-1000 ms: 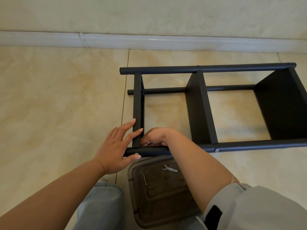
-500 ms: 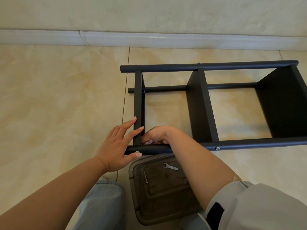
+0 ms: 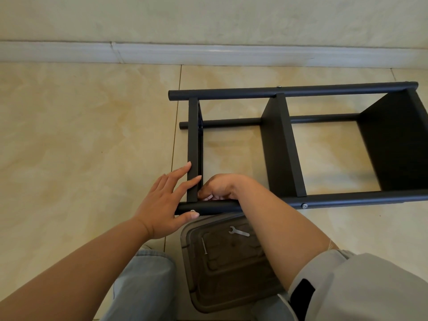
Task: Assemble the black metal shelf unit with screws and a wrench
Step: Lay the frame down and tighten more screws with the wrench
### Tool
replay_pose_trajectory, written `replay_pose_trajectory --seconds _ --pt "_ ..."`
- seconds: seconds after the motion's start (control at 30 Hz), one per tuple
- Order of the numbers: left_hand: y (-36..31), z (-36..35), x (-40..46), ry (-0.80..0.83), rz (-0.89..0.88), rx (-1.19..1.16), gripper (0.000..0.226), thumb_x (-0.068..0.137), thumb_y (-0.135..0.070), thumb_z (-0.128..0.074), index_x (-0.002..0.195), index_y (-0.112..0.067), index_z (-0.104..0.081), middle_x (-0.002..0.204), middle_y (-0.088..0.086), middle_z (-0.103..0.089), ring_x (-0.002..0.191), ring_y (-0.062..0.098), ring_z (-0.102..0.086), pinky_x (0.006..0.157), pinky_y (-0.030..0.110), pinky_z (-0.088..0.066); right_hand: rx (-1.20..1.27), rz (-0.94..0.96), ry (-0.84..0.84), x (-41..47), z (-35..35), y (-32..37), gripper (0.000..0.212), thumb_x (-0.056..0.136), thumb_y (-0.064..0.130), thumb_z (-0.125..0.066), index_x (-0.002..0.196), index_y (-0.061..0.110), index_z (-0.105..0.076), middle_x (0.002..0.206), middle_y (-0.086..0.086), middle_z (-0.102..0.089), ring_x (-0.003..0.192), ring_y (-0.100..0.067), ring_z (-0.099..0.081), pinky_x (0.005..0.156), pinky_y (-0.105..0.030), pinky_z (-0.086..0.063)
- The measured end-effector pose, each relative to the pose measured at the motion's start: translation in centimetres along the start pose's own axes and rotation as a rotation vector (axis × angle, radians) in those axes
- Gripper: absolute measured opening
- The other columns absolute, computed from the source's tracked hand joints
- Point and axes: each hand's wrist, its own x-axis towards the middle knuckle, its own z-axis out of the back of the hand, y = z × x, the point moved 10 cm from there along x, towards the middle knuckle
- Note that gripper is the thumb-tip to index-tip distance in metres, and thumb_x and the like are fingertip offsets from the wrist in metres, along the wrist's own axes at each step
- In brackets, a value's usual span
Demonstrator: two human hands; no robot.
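The black metal shelf unit (image 3: 280, 144) lies on its side on the tiled floor, with three panels between long tubes. My left hand (image 3: 162, 205) is open. Its fingers lie flat against the leftmost panel (image 3: 193, 147) and its thumb presses a silver screw head (image 3: 192, 211) on the near tube (image 3: 347, 198). My right hand (image 3: 220, 186) reaches over that tube, and its fingers curl down at the corner where panel and tube meet. The fingertips are hidden, so I cannot tell what they hold. A small silver wrench (image 3: 238, 232) lies on a dark container lid.
The dark translucent plastic container (image 3: 227, 279) sits between my knees, with a long screw (image 3: 204, 245) on its lid. Another screw head (image 3: 304, 205) shows on the near tube under the middle panel. A white baseboard (image 3: 208, 53) and the wall run behind the shelf.
Both hands stay at the same corner of the frame. Only my view has shifted slightly.
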Motion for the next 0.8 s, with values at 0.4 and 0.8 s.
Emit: replay_pose_trajectory --seconds 0.4,0.8 --pt "0.04 -0.1 0.01 0.018 0.014 -0.011 0.073 0.083 -0.076 -0.023 0.145 -0.039 -0.012 0.157 -0.002 -0.007 0.138 0.024 -0.021 0.11 0.047 -0.024 0.008 0.001 -0.025 -0.65 0.1 0.06 0.025 0.093 0.025 -0.055 0.07 0.016 -0.056 0.06 0.004 -0.055 0.057 -0.008 -0.049 0.057 -0.023 -0.036" --pt "0.09 -0.16 0.01 0.024 0.013 -0.01 0.073 0.082 -0.077 -0.022 0.144 -0.04 -0.01 0.156 -0.004 -0.005 0.137 0.021 -0.017 0.109 0.041 -0.02 0.088 0.005 -0.005 -0.36 -0.01 -0.07 0.013 0.093 0.021 -0.055 0.086 0.011 -0.062 0.076 -0.003 -0.06 0.068 -0.013 -0.055 0.069 -0.024 -0.044"
